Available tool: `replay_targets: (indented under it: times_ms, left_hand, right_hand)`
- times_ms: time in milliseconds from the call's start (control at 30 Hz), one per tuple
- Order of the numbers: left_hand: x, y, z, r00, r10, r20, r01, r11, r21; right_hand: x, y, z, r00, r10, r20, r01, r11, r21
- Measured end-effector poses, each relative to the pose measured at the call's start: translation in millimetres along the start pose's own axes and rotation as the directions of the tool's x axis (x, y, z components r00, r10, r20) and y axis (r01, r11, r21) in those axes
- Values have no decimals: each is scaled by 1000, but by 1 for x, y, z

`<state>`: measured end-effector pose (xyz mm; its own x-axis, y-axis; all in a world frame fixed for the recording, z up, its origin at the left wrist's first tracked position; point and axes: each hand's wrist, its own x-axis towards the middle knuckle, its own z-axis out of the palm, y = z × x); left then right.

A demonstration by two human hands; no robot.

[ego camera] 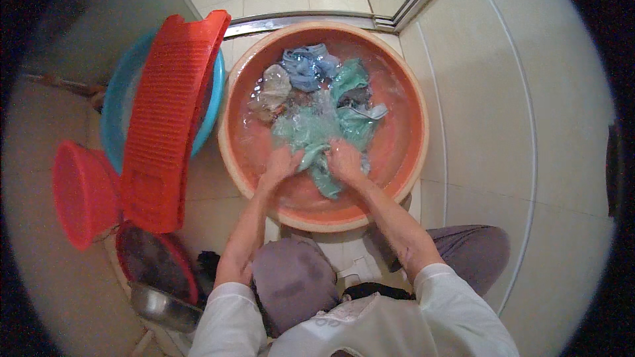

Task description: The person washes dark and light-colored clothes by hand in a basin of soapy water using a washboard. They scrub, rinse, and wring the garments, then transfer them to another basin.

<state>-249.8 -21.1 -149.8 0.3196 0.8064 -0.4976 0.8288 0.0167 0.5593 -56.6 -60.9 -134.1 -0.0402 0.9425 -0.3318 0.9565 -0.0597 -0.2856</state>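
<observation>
Before me stands a large round orange plastic basin (397, 158) with water and wet cloth items in it. My left hand (284, 162) and my right hand (344, 159) both grip a green wet cloth (317, 152) near the basin's front half, one on each side of it. Part of the cloth hangs down between my hands. Splashing water blurs its far part. Farther back float a light blue cloth (310, 67) and a beige cloth (275, 87). More green fabric (357, 126) with a pale edge lies at the right, beside a dark piece (354, 97).
A red plastic washboard (161, 114) leans across a blue basin (111, 114) on the left. Near it are a pink-red plastic tub (82, 193), a dark red-rimmed basin (154, 260) and a metal bowl (163, 307). A tiled wall (486, 124) rises close on the right; a metal door track (297, 19) runs behind.
</observation>
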Motion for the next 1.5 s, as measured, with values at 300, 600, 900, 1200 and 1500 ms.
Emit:
replay_targets:
  times_ms: [300, 600, 900, 1200, 1500]
  left_hand:
    - [-9, 38, -23, 857, 346, -381, -286, 936, 207]
    - [23, 24, 16, 916, 386, -106, -297, 832, 468]
    - [36, 35, 16, 969, 245, -14, -219, 888, 404]
    - [29, 27, 1, 963, 268, 42, -266, 906, 329]
    - [33, 44, 21, 949, 316, 23, -301, 878, 371]
  right_hand:
    - [56, -19, -63, 981, -155, -115, 191, 862, 469]
    - [93, -15, 17, 926, 2, 377, -375, -86, 923]
    - [70, -66, 8, 983, -182, 26, 135, 812, 568]
    - [44, -88, -14, 981, -190, 24, 174, 936, 306]
    - [79, -66, -10, 947, -11, 321, -129, 902, 411]
